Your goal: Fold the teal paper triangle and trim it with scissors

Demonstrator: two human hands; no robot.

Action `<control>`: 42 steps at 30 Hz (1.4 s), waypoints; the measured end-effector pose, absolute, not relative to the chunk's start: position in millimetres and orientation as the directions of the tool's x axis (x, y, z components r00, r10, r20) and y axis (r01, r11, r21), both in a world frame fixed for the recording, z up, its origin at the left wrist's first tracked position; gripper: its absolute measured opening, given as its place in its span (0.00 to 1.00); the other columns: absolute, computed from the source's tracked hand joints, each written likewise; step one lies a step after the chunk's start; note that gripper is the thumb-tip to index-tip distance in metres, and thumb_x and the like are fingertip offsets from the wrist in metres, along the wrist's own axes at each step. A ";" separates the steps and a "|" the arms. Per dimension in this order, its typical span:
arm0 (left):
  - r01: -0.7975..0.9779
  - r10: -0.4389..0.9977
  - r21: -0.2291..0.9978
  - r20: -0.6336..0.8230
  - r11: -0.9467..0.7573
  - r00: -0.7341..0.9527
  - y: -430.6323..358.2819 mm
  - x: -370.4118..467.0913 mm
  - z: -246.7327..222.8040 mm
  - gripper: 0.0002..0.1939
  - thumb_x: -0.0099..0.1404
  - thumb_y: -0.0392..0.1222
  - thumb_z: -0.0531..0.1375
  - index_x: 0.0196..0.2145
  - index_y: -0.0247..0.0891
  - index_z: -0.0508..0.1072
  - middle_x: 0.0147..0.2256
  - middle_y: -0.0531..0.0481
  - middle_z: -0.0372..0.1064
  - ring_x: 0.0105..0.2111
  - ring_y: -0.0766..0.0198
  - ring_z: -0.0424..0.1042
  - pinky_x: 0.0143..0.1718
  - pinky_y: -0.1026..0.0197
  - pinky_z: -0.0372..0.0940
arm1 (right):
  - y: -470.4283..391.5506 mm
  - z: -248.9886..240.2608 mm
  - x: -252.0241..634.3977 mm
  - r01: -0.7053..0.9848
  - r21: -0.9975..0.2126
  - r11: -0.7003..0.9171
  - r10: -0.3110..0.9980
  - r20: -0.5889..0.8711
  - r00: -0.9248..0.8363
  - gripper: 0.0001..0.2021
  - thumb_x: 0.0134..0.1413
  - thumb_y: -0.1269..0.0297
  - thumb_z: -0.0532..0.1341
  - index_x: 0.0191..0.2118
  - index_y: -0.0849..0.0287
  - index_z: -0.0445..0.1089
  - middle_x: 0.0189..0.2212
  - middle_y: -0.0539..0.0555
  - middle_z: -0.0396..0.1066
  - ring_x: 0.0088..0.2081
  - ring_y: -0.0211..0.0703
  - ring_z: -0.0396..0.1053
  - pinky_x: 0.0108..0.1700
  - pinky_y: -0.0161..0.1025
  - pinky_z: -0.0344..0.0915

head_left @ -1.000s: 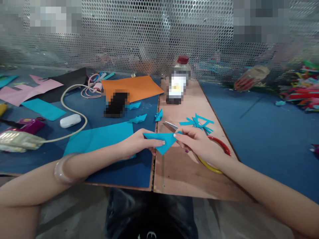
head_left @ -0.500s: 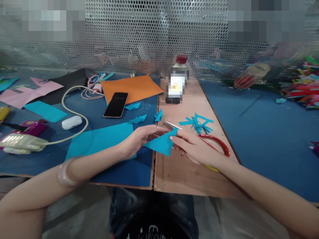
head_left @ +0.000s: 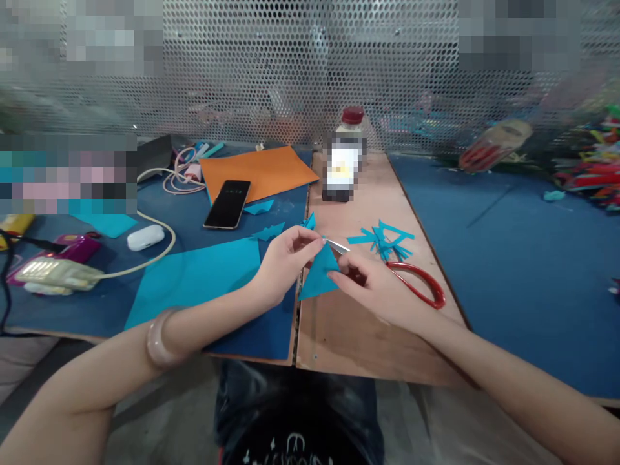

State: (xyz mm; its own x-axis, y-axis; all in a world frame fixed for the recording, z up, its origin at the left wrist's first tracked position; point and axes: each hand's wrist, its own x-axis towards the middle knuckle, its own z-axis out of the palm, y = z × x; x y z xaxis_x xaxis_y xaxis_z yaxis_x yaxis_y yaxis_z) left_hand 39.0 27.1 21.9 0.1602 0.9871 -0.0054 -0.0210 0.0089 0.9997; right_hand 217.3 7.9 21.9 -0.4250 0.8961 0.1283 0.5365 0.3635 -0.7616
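Both hands are at a small piece of blue paper (head_left: 320,274), held over the wooden strip of the table. My left hand (head_left: 285,261) pinches its top corner between thumb and fingertips. On its right edge, my right hand (head_left: 371,281) grips the paper with the thumb in front. The scissors (head_left: 422,282) lie behind my right hand, their red handle to the right and silver blade tip just above the paper; my fingers hide their middle. A larger blue sheet (head_left: 208,274) lies under my left forearm. Small cut blue pieces (head_left: 269,232) rest beyond it.
A black phone (head_left: 227,204) lies partly on orange paper (head_left: 261,171). Behind the hands stands a bottle with a red cap (head_left: 352,115). Blue paper strips (head_left: 385,240) are piled to the right. At left are a white earbud case (head_left: 146,237), a cable and a glue gun (head_left: 58,274).
My left hand has closed from loosely spread fingers to a pinch on the paper's top corner. The blue paper has turned, and its point now faces up.
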 end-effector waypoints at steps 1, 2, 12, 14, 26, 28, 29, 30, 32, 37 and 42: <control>-0.066 0.990 0.997 -0.022 0.031 0.138 26.6 41.1 19.9 0.09 0.60 0.45 0.61 0.32 0.37 0.68 0.29 0.54 0.65 0.29 0.69 0.65 0.30 0.67 0.63 | 7.8 20.3 217.7 0.532 -0.768 0.357 0.906 0.145 -0.398 0.11 0.59 0.59 0.57 0.28 0.56 0.59 0.24 0.46 0.59 0.26 0.35 0.58 0.27 0.35 0.55; -0.104 0.989 0.993 -0.037 0.052 0.140 26.0 42.4 18.3 0.09 0.60 0.44 0.62 0.33 0.37 0.67 0.29 0.54 0.65 0.29 0.70 0.65 0.30 0.67 0.64 | 7.7 18.7 218.2 0.527 -0.775 0.350 0.912 0.154 -0.380 0.10 0.60 0.60 0.56 0.29 0.57 0.60 0.24 0.47 0.60 0.26 0.35 0.59 0.27 0.36 0.56; -0.118 0.930 0.986 -0.069 0.119 0.361 18.3 29.1 16.5 0.09 0.61 0.43 0.63 0.37 0.35 0.71 0.34 0.50 0.70 0.32 0.67 0.71 0.35 0.63 0.68 | 8.2 9.1 223.0 0.440 -0.822 0.363 0.923 0.251 -0.293 0.07 0.60 0.61 0.58 0.40 0.55 0.70 0.36 0.52 0.71 0.35 0.41 0.67 0.36 0.39 0.64; -0.102 0.925 0.985 -0.093 0.140 0.370 16.3 27.8 16.7 0.09 0.60 0.43 0.63 0.37 0.36 0.71 0.34 0.51 0.70 0.31 0.68 0.71 0.35 0.64 0.67 | 6.9 9.6 221.7 0.446 -0.798 0.404 0.908 0.294 -0.297 0.05 0.59 0.62 0.59 0.38 0.56 0.70 0.35 0.52 0.72 0.37 0.42 0.68 0.40 0.41 0.64; -0.070 0.907 0.987 -0.104 0.145 0.408 14.6 24.8 17.1 0.09 0.61 0.43 0.64 0.35 0.36 0.71 0.32 0.53 0.69 0.31 0.70 0.69 0.34 0.67 0.65 | -2.9 12.7 217.5 0.394 -0.841 0.371 0.922 0.283 -0.265 0.03 0.59 0.66 0.60 0.38 0.51 0.70 0.36 0.46 0.73 0.38 0.35 0.69 0.38 0.33 0.65; -0.082 0.906 0.979 -0.137 0.184 0.400 14.1 25.2 17.7 0.09 0.61 0.44 0.64 0.34 0.36 0.71 0.30 0.54 0.68 0.30 0.70 0.69 0.33 0.68 0.64 | -3.3 11.0 217.2 0.380 -0.857 0.349 0.930 0.268 -0.251 0.04 0.58 0.65 0.61 0.39 0.50 0.70 0.37 0.46 0.73 0.39 0.35 0.70 0.39 0.32 0.66; -0.084 0.907 0.977 -0.146 0.194 0.395 13.8 25.3 17.8 0.09 0.61 0.44 0.64 0.34 0.36 0.71 0.30 0.54 0.68 0.30 0.70 0.69 0.33 0.68 0.64 | -3.2 10.4 217.0 0.376 -0.863 0.338 0.933 0.256 -0.251 0.04 0.58 0.65 0.61 0.39 0.50 0.70 0.37 0.46 0.73 0.38 0.35 0.70 0.38 0.32 0.66; -0.085 0.908 0.976 -0.150 0.198 0.392 13.4 25.2 17.8 0.09 0.61 0.44 0.64 0.34 0.36 0.71 0.30 0.54 0.68 0.30 0.71 0.69 0.33 0.68 0.64 | -2.9 10.1 216.8 0.373 -0.867 0.331 0.935 0.249 -0.251 0.04 0.58 0.65 0.61 0.39 0.50 0.70 0.37 0.46 0.74 0.38 0.34 0.70 0.38 0.32 0.67; -0.087 0.909 0.977 -0.148 0.196 0.389 12.8 24.8 17.8 0.09 0.61 0.44 0.64 0.34 0.36 0.71 0.30 0.54 0.69 0.30 0.71 0.69 0.33 0.68 0.64 | -2.3 10.3 216.5 0.371 -0.867 0.333 0.935 0.254 -0.247 0.04 0.58 0.65 0.61 0.39 0.50 0.71 0.36 0.46 0.74 0.38 0.34 0.71 0.38 0.31 0.67; -0.088 0.914 0.982 -0.121 0.167 0.386 11.2 24.3 18.6 0.08 0.61 0.43 0.64 0.33 0.36 0.71 0.30 0.54 0.69 0.30 0.71 0.69 0.33 0.68 0.64 | -3.7 13.2 217.1 0.366 -0.851 0.377 0.922 0.304 -0.241 0.04 0.57 0.67 0.61 0.37 0.50 0.72 0.34 0.45 0.75 0.36 0.33 0.71 0.38 0.32 0.67; -0.105 0.920 0.983 -0.099 0.149 0.378 9.3 24.3 19.7 0.07 0.61 0.42 0.64 0.32 0.36 0.72 0.30 0.53 0.70 0.30 0.71 0.69 0.33 0.67 0.64 | -6.0 12.7 217.8 0.344 -0.880 0.327 0.941 0.272 -0.199 0.03 0.56 0.66 0.62 0.35 0.50 0.74 0.33 0.45 0.76 0.35 0.35 0.72 0.35 0.32 0.67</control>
State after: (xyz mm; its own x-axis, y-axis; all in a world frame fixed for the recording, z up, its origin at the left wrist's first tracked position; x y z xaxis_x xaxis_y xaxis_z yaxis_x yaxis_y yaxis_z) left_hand 24.3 9.3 19.7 0.3783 0.9203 -0.0992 -0.1048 0.1491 0.9832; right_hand 217.8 -6.0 12.7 -0.1995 0.9414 0.2721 0.3440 0.3273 -0.8801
